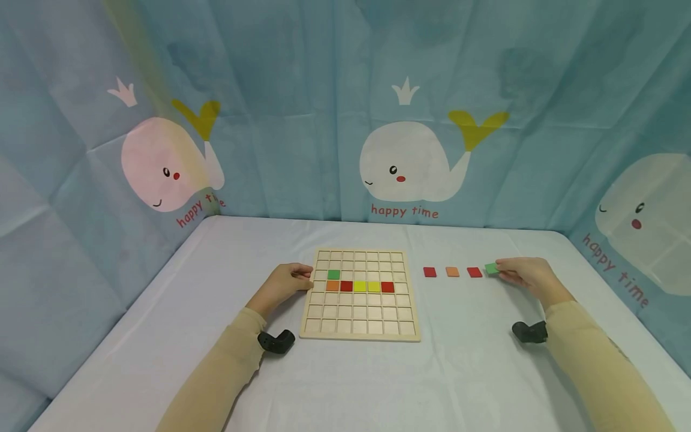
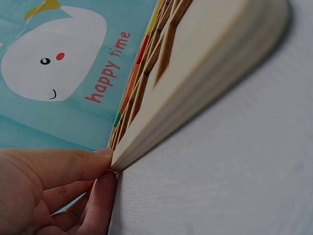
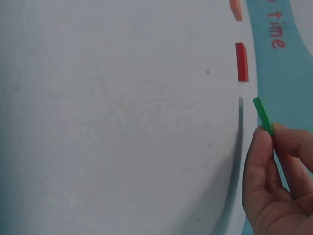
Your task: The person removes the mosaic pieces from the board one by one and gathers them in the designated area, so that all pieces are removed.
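Note:
My right hand (image 1: 529, 277) pinches a green square tile (image 1: 492, 269) between thumb and fingertips. In the right wrist view the green tile (image 3: 263, 115) is tilted and held above the white cloth. My left hand (image 1: 285, 282) grips the left edge of a wooden grid board (image 1: 358, 330), thumb on top, as the left wrist view shows. On the board lie a green tile (image 1: 334, 274) and, one row nearer, an orange tile (image 1: 333, 286), a dark red tile (image 1: 346, 286), two yellow tiles (image 1: 366, 287) and another red tile (image 1: 387, 287).
Right of the board, in a row on the white cloth (image 1: 335, 390), lie a red tile (image 1: 429, 272), an orange tile (image 1: 452, 272) and a second red tile (image 1: 474, 272), close to my right fingertips. A blue whale-print curtain (image 1: 302, 150) stands behind the table.

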The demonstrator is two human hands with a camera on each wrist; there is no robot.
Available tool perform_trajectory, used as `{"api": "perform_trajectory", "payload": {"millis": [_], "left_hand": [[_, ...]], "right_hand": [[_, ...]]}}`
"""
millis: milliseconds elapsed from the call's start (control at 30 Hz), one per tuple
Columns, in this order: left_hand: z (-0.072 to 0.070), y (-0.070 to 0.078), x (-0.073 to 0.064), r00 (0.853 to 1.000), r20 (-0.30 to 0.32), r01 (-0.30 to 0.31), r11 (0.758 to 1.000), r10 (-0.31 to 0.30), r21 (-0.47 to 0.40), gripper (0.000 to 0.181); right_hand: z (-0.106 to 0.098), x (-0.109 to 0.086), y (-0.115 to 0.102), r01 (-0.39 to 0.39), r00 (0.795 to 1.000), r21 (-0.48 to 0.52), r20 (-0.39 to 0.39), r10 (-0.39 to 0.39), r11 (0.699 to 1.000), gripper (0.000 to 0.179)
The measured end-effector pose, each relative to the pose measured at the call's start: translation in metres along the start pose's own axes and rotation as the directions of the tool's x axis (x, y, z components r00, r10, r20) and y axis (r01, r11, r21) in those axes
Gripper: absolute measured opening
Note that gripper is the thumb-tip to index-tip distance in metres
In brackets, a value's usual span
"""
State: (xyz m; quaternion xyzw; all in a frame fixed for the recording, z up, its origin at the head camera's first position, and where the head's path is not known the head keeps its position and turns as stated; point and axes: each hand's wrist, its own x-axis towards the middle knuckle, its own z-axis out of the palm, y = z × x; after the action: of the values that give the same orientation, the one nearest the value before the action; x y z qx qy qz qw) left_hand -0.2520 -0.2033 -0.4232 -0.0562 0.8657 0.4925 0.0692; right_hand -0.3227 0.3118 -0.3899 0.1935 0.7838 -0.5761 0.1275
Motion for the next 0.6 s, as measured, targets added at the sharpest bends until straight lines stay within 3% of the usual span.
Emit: {"api": "perform_trajectory", "payload": {"millis": [367, 600], "left_hand": [[0.000, 0.000, 0.000, 1.000, -0.003, 0.005, 1.000, -0.005, -0.008, 0.045], [0.000, 0.000, 0.000, 1.000, -0.009, 0.005, 1.000, -0.005, 0.003, 0.044]], "right_hand": [[0.000, 0.012, 0.003, -0.062, 0.996, -0.001, -0.061, 0.062, 0.998, 0.062], [0.000, 0.014, 0.004, -0.009, 0.999, -0.060, -0.047, 0.006, 0.998, 0.061]]}}
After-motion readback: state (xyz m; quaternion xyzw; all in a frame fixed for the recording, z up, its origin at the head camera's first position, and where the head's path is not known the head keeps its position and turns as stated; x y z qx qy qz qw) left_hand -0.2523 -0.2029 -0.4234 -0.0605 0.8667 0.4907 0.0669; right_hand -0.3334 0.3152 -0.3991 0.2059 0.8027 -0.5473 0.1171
